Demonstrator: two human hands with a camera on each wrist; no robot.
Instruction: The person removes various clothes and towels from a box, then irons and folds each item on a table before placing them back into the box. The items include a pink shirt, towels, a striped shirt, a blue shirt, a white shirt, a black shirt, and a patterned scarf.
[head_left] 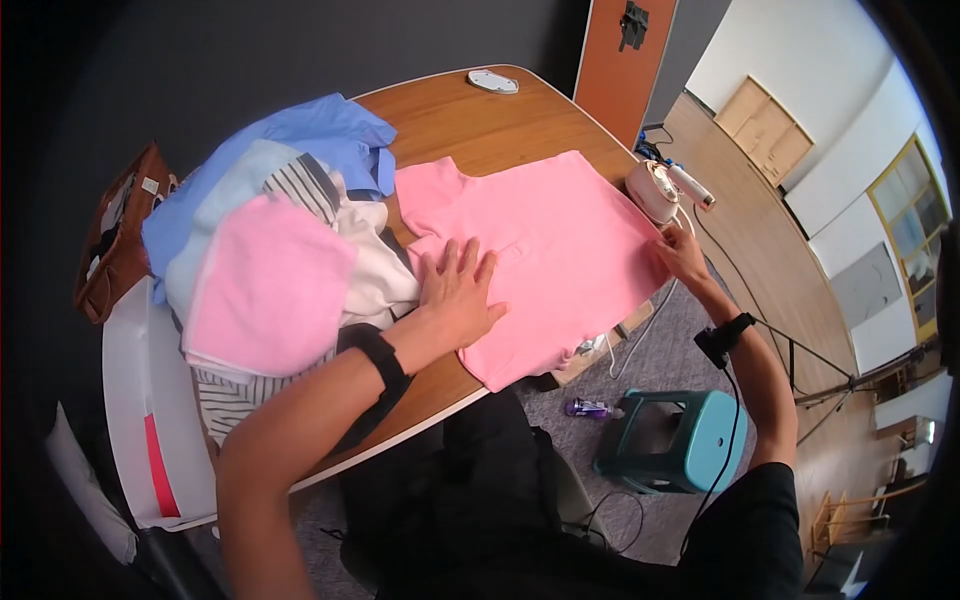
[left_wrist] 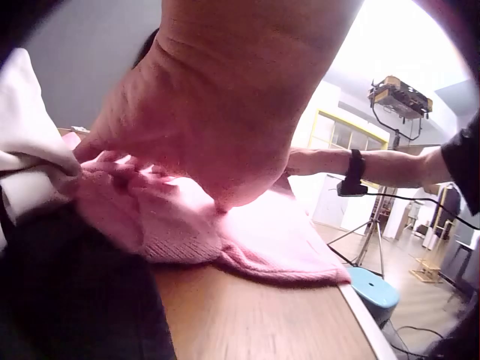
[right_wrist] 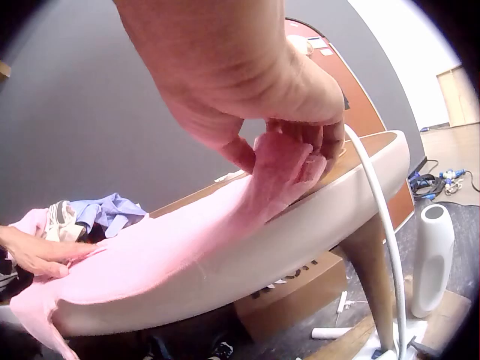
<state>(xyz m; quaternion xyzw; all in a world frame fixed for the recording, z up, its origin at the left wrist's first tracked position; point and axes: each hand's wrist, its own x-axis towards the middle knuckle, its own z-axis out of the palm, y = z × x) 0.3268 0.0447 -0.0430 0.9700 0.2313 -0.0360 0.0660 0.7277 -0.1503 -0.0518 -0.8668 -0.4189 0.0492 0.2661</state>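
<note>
A pink short-sleeved top (head_left: 560, 235) lies spread over the wooden table (head_left: 430, 110), its right end reaching the table's edge. My left hand (head_left: 458, 293) rests flat on the top near its sleeve side, fingers spread. At the far right end my right hand (head_left: 682, 255) pinches the garment's edge between thumb and fingers. In the right wrist view the pinched pink cloth (right_wrist: 277, 169) bunches up at the table rim. Left of my left hand sits a heap of clothes, with a folded pink cloth (head_left: 270, 280) on top and a blue shirt (head_left: 330, 130) behind.
A white garment steamer (head_left: 652, 190) with a hose stands by the table's right corner. A teal stool (head_left: 690, 440) and a purple bottle (head_left: 590, 408) are on the floor below. At the left are a brown basket (head_left: 125, 230) and a white bin (head_left: 130, 400). A small white dish (head_left: 493, 82) lies at the back.
</note>
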